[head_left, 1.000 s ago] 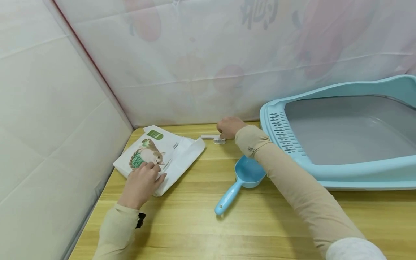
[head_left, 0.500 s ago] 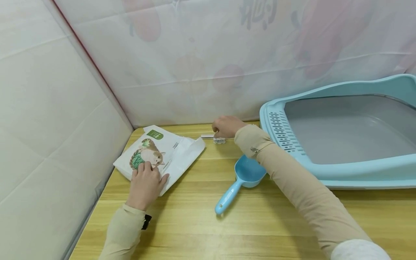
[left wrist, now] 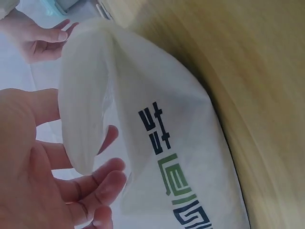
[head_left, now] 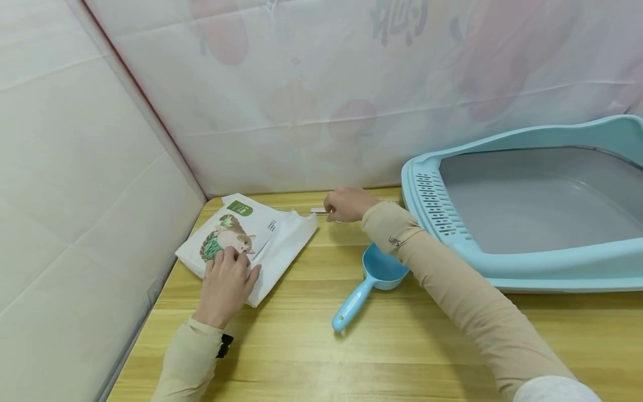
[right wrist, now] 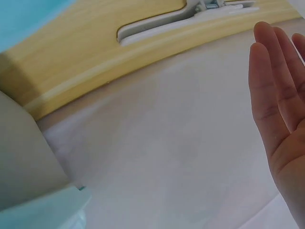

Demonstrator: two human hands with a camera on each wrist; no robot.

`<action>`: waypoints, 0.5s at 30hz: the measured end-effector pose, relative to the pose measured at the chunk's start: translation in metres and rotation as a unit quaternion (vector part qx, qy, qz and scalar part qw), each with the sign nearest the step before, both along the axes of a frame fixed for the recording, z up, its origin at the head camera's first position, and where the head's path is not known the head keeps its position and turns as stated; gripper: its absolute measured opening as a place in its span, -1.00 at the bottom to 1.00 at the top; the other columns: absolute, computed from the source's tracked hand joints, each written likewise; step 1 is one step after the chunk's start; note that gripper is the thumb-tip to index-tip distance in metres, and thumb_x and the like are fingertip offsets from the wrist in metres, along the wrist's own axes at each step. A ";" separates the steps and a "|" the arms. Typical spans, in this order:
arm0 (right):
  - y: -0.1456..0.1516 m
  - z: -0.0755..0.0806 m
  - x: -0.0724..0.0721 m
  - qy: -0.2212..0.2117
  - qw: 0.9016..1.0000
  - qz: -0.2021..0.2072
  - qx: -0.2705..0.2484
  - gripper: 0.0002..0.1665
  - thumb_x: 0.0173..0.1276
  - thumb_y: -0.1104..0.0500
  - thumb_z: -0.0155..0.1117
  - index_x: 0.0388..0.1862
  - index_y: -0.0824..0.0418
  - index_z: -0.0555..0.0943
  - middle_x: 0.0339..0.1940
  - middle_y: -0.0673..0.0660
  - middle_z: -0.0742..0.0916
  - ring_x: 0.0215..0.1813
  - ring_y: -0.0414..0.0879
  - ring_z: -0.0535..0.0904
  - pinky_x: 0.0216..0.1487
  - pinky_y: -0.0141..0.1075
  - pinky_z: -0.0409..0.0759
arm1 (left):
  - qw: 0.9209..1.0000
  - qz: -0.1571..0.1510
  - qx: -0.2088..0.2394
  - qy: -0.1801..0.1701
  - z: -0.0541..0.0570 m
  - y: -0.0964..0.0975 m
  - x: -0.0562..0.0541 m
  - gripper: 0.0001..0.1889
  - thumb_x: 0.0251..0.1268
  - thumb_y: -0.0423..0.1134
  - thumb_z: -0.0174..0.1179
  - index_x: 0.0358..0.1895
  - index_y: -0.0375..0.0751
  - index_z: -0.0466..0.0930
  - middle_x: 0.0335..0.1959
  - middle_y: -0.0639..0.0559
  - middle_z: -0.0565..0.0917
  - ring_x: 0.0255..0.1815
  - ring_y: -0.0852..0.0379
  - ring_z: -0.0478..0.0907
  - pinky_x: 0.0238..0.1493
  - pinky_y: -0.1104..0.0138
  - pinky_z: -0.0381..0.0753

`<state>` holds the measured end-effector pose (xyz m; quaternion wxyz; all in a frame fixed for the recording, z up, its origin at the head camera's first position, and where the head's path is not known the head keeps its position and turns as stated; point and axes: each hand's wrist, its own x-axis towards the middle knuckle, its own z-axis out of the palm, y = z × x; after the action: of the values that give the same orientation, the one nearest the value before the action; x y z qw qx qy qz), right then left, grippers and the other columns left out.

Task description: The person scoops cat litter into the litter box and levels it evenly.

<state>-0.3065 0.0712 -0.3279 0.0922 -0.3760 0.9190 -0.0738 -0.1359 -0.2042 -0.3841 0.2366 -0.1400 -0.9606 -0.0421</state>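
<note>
A white bag (head_left: 288,237) printed with a cat lies at the table's back left corner. My left hand (head_left: 226,285) rests at its near side; in the left wrist view its curled fingers hold a fold of the bag (left wrist: 86,109). Near the back edge, my right hand (head_left: 351,204) is over a slim white sealing clip (head_left: 318,211) and hides most of it. The right wrist view shows the fingers (right wrist: 267,95) fairly straight, beside the clip (right wrist: 152,26) on the table and apart from it; the thumb is out of that view.
A blue scoop (head_left: 374,276) lies mid-table, handle toward the front, partly under my right forearm. A large blue litter box (head_left: 552,250) with a grey inside fills the right. Fabric walls (head_left: 281,111) stand at the back and left.
My left hand has shifted slightly right along the bag, whose near corner bulges a bit more. My right hand has moved slightly left and down over the clip, covering its scalloped tab.
</note>
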 end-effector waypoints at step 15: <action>-0.001 0.001 0.015 0.041 0.999 0.030 -0.020 -0.81 0.41 0.13 0.37 -0.14 0.24 0.74 -0.28 0.09 0.74 -0.29 -0.08 0.60 -0.13 -0.17 0.58 | 0.989 -0.114 0.084 -0.045 0.009 0.009 0.000 -0.92 0.34 -0.40 0.27 -0.34 -0.29 0.61 -0.40 -0.05 0.59 -0.51 0.12 0.50 -0.48 0.23 0.55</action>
<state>-0.2912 0.0700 -0.3267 0.0493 -0.4076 0.9088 -0.0739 -0.1359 -0.1957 -0.3753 0.1981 -0.2261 -0.9409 -0.1559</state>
